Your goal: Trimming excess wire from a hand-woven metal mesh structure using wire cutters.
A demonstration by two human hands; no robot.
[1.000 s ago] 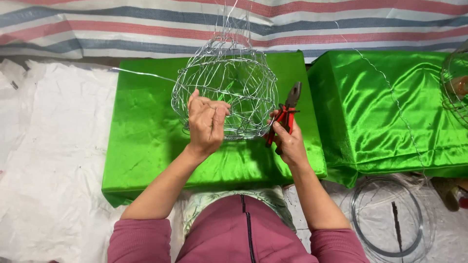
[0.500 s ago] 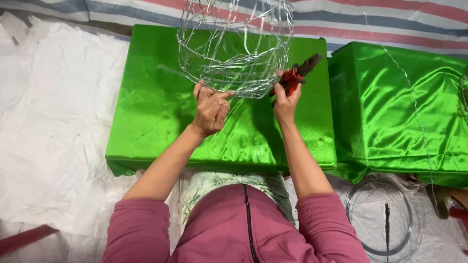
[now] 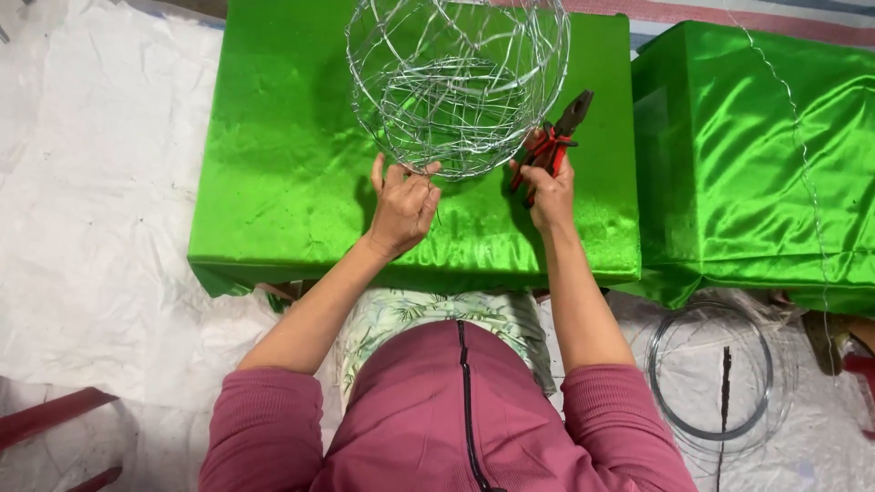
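A round wire-mesh cage [image 3: 458, 87], woven from thin silvery wire, stands at 12 o'clock on the nearer green satin-covered tabletop [image 3: 273, 173]. The left hand [image 3: 401, 205] pinches the cage's lower rim at about 6 o'clock, its grip clenched on a strand of the mesh. The right hand [image 3: 550, 193] sits at about 4 o'clock of the cage, its grip clenched around the red handles of a pair of pliers [image 3: 553, 143], whose dark nose points up and away at 1 o'clock, close beside the mesh; whether the nose touches the wire cannot be told.

The cage looks light and hollow, springy rather than stiff, and likely to dent if squeezed. Cut wire ends may prick, so the thicker rim strands seem the safest place to hold it.

A second green satin-covered block [image 3: 756, 155] stands at 2 o'clock with a loose wavy wire [image 3: 802, 155] trailing over it. A coil of wire [image 3: 711, 374] lies on the white floor sheet [image 3: 82, 228] at 4 o'clock.
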